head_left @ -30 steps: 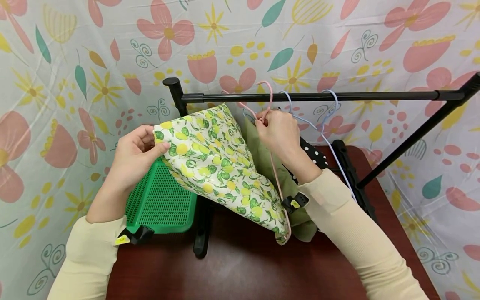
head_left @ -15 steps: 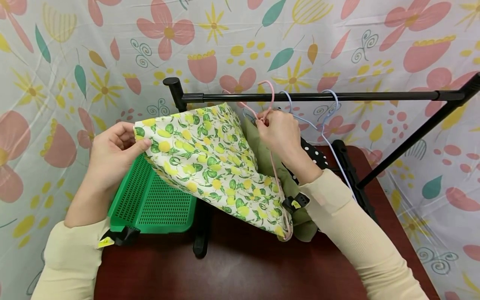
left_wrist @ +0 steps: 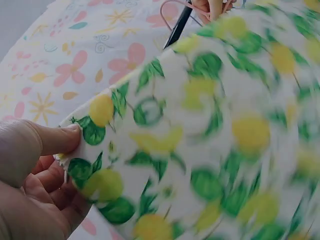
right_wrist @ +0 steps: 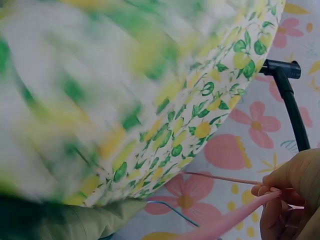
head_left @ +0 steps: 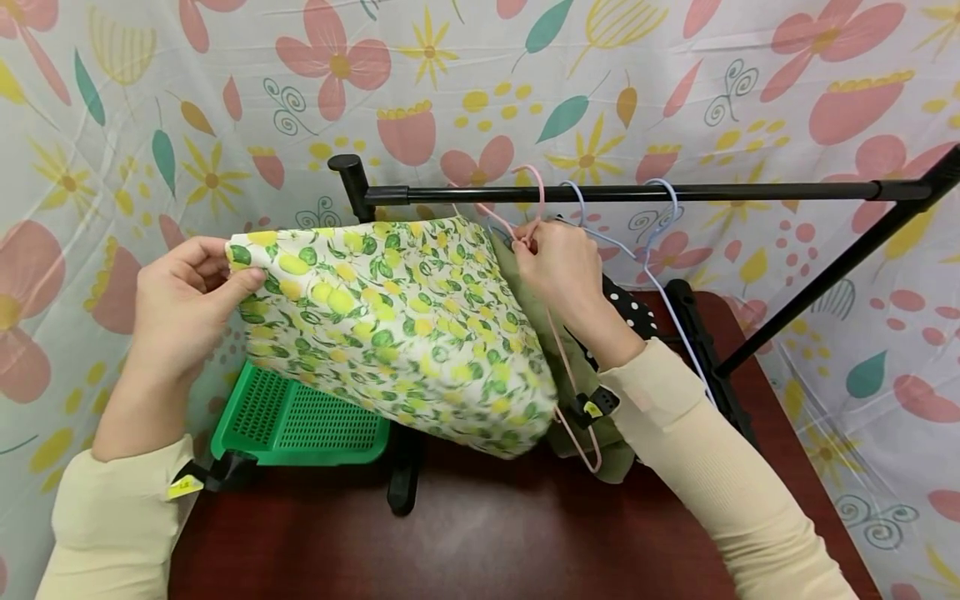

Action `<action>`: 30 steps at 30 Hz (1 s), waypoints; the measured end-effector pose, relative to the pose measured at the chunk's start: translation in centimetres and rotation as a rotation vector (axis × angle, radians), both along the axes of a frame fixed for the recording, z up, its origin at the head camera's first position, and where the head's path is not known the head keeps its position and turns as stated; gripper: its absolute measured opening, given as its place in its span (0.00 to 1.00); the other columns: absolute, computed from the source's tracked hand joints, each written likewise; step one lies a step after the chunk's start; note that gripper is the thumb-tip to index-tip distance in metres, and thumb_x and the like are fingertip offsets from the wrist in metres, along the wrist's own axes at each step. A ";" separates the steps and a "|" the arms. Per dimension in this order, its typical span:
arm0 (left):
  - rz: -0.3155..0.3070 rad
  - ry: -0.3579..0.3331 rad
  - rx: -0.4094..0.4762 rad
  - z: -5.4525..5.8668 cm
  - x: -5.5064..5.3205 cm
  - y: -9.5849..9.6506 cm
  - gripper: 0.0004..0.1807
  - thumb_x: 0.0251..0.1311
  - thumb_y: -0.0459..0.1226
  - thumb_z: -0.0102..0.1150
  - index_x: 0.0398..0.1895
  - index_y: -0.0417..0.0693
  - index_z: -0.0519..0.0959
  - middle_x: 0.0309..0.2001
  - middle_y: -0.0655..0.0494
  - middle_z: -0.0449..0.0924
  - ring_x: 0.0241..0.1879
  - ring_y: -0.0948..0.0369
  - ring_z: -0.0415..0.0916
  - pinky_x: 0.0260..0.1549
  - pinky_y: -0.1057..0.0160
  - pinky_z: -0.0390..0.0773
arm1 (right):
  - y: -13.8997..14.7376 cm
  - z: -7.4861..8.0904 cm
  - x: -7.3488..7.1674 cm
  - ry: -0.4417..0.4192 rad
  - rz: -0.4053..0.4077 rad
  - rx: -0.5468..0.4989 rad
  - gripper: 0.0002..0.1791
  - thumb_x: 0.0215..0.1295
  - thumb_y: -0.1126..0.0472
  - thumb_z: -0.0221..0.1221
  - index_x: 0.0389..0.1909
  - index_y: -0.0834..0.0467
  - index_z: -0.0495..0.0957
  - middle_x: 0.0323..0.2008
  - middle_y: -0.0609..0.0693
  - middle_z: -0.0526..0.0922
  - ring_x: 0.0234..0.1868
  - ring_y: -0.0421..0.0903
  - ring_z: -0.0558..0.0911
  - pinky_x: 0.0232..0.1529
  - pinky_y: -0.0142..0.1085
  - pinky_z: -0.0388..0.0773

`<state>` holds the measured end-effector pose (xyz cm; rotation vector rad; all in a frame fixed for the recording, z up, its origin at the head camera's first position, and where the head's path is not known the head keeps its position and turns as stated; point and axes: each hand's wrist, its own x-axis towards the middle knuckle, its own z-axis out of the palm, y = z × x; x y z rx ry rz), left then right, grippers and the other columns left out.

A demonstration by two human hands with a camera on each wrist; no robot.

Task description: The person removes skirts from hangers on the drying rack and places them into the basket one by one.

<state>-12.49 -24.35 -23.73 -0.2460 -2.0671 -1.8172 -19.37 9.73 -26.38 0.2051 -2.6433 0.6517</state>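
My left hand [head_left: 180, 304] pinches the upper left corner of a white cloth [head_left: 397, 333] printed with lemons and green leaves, thumb in front. The cloth is stretched out to the left, its lower right part blurred. A pink clothes hanger [head_left: 541, 187] hooks over the black rail, tilted, and my right hand [head_left: 564, 271] pinches it just below the hook. The hanger's lower right end shows bare, beside the cloth's edge. In the right wrist view, fingers [right_wrist: 280, 175] hold the pink hanger neck, while the cloth fills the upper left.
Blue hangers [head_left: 670, 208] hang farther right on the black rail [head_left: 750, 192]. An olive green garment [head_left: 607, 442] and a black polka-dot one [head_left: 630, 308] hang behind my right arm. A green perforated basket [head_left: 322, 457] stands on the dark red table [head_left: 480, 542], under the cloth.
My left hand has moved left, drawing the cloth with it. The cloth's lower right end has come away from the hanger's lower end. My right hand stays at the hanger neck.
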 end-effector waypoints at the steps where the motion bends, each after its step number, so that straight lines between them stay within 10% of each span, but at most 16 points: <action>1: 0.017 -0.008 -0.021 0.1 0.0 -0.1 0.08 0.49 0.26 0.64 0.32 0.44 0.79 0.26 0.63 0.82 0.23 0.68 0.74 0.23 0.76 0.72 | 0.0 0.0 0.0 0.005 0.005 0.001 0.12 0.65 0.57 0.53 0.40 0.53 0.84 0.25 0.51 0.83 0.12 0.46 0.63 0.13 0.35 0.54; 10: 0.215 -0.038 -0.252 0.4 -1.0 -0.7 0.07 0.52 0.30 0.63 0.31 0.50 0.79 0.25 0.74 0.80 0.25 0.73 0.75 0.26 0.79 0.72 | 0.3 -0.1 0.0 0.038 0.021 0.020 0.12 0.64 0.58 0.53 0.37 0.54 0.85 0.24 0.51 0.83 0.12 0.44 0.62 0.13 0.34 0.53; 20: 0.294 -0.067 0.067 1.0 -1.5 -3.1 0.07 0.47 0.27 0.65 0.28 0.46 0.80 0.24 0.64 0.81 0.25 0.70 0.76 0.21 0.79 0.72 | 0.3 0.1 0.1 0.049 0.027 0.034 0.12 0.63 0.58 0.52 0.34 0.55 0.85 0.23 0.51 0.83 0.11 0.44 0.62 0.14 0.34 0.52; 25: 0.350 -0.114 0.092 1.4 -1.7 -4.1 0.07 0.49 0.28 0.64 0.30 0.47 0.79 0.26 0.64 0.81 0.28 0.70 0.75 0.27 0.81 0.73 | 0.3 0.0 0.2 0.044 0.027 0.034 0.12 0.63 0.58 0.52 0.34 0.54 0.85 0.28 0.51 0.85 0.14 0.47 0.69 0.14 0.35 0.57; 30: 0.383 -0.161 0.129 1.5 -2.0 -5.1 0.07 0.50 0.31 0.65 0.32 0.48 0.78 0.26 0.64 0.80 0.15 0.70 0.67 0.11 0.78 0.62 | 0.3 0.2 0.3 0.028 0.013 0.017 0.12 0.62 0.57 0.53 0.35 0.54 0.85 0.32 0.49 0.85 0.17 0.48 0.74 0.16 0.37 0.62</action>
